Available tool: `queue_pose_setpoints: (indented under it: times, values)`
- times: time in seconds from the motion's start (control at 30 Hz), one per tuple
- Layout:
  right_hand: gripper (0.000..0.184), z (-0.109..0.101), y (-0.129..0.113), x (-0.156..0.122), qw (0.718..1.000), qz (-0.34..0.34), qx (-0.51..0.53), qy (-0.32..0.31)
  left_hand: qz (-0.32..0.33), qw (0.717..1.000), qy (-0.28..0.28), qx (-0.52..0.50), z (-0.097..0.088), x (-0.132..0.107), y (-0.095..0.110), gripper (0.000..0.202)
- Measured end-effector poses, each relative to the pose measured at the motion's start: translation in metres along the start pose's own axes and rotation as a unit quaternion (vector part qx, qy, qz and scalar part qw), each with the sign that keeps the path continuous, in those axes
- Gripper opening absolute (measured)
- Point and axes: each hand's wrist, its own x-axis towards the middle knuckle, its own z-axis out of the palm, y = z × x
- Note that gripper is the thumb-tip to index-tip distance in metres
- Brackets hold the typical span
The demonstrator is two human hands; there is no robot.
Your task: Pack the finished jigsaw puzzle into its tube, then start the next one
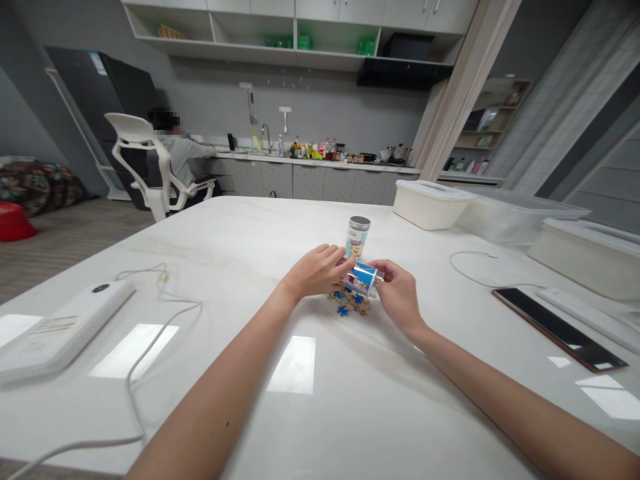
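A clear jar [361,277] with a blue picture label lies sideways between my two hands, its threaded mouth pointing right. My left hand [320,272] is closed around its base end. At the mouth, the bent fingers of my right hand [399,293] touch the rim; whether they hold anything inside it is hidden. Small jigsaw puzzle pieces [345,309], some blue and some tan, are heaped on the white table [240,267] just under the jar. Behind it stands a second jar [358,235], upright, with a silver lid.
White lidded boxes [430,203] and a clear plastic bin [505,217] line the right rear. A dark tablet-like device [555,327] lies at right, a white power strip-like device [65,327] with cable at left. A person [180,157] sits beyond, near a white chair [145,153].
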Motion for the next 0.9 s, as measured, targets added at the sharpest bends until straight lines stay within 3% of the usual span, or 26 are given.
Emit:
queue_pose_setpoints:
  times: [0.23,0.43,0.53,0.67,0.77,0.9]
  values:
    - [0.029,0.001,0.002,0.003,0.999,0.01,0.045,-0.004,-0.018,1.0,-0.024,-0.001,-0.002,0.001,0.002,0.038]
    - [0.028,0.002,0.006,0.004,1.0,-0.008,0.012,-0.006,0.007,1.0,-0.025,-0.015,-0.001,0.003,0.005,0.036]
    - [0.03,0.002,0.005,0.004,0.999,-0.025,0.021,0.022,-0.042,0.998,-0.017,-0.047,0.001,0.002,0.005,0.038]
    - [0.013,0.0,-0.006,0.002,0.987,-0.125,-0.051,0.085,-0.152,0.981,0.015,-0.124,0.008,-0.004,0.003,0.037]
    - [0.023,-0.003,-0.012,-0.002,0.976,-0.173,-0.124,0.046,-0.196,0.967,0.029,-0.158,0.014,-0.008,-0.001,0.035]
    - [0.038,-0.002,-0.01,-0.006,0.974,-0.162,-0.155,-0.027,-0.197,0.97,0.019,-0.142,0.016,-0.011,-0.002,0.034]
